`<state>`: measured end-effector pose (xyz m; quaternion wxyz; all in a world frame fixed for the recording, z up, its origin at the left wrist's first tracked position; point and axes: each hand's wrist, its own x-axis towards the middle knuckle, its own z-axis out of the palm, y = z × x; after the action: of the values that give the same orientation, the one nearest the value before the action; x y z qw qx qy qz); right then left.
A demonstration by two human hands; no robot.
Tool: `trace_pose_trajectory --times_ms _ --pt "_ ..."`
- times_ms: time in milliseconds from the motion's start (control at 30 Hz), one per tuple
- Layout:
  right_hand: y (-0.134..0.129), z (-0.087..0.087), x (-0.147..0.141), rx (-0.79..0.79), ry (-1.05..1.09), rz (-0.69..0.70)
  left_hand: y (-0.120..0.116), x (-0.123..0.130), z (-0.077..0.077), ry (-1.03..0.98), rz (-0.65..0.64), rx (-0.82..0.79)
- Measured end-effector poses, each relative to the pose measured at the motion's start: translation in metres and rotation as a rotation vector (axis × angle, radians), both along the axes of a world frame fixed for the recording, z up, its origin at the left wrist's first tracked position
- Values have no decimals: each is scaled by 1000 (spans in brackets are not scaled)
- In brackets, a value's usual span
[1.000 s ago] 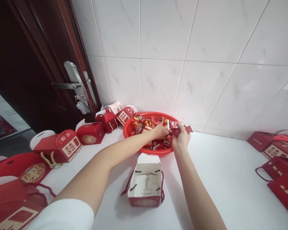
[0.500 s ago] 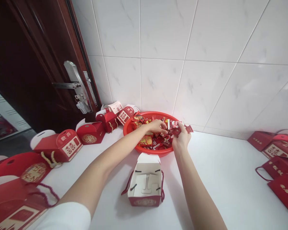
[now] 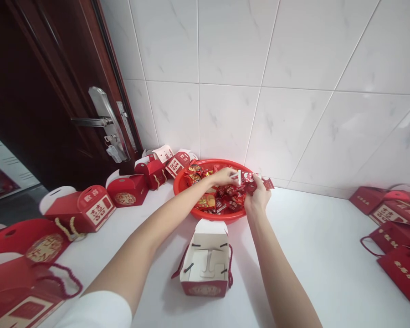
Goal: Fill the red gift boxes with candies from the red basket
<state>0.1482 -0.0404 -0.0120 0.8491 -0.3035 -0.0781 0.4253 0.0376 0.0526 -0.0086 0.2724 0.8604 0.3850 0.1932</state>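
Note:
A round red plastic basket (image 3: 181,182) full of red and gold wrapped sweets stands against the tiled wall. Above its middle, my left hand (image 3: 226,176) pinches the white end of a red packet. My right hand (image 3: 258,195), at the basket's right rim, is closed round red-wrapped sweets (image 3: 248,177), one of which sticks out to the right. Nearer to me, an open red and white gift box (image 3: 205,269) sits on the white table; its inside shows only white cardboard flaps, and dark red cords hang at its sides.
Several red gift boxes (image 3: 127,190) with cord handles line the left side. More red boxes (image 3: 398,237) lie at the right edge of the white table (image 3: 314,246). A dark wooden door (image 3: 68,91) with a metal handle is at the left.
My left hand has risen slightly from the sweets to the packet at my right hand and now pinches its end. The view has shifted slightly.

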Motion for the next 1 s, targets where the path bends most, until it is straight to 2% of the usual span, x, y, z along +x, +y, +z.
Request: trace_pose_trajectory --times_ms 100,200,333,467,667,1000 --pt "0 0 -1 2 -1 5 5 -17 15 -125 22 -30" --pt "0 -2 0 6 -6 12 6 -30 21 -243 78 -156" --pt "1 -3 0 6 -16 19 6 -36 20 -327 107 -286" --pt "1 -3 0 14 -17 21 10 -35 16 -405 81 -322" --pt "1 -2 0 34 -15 34 11 -34 15 -396 108 -337" --pt "2 -3 -1 66 -26 62 -1 -48 23 -337 165 -321"
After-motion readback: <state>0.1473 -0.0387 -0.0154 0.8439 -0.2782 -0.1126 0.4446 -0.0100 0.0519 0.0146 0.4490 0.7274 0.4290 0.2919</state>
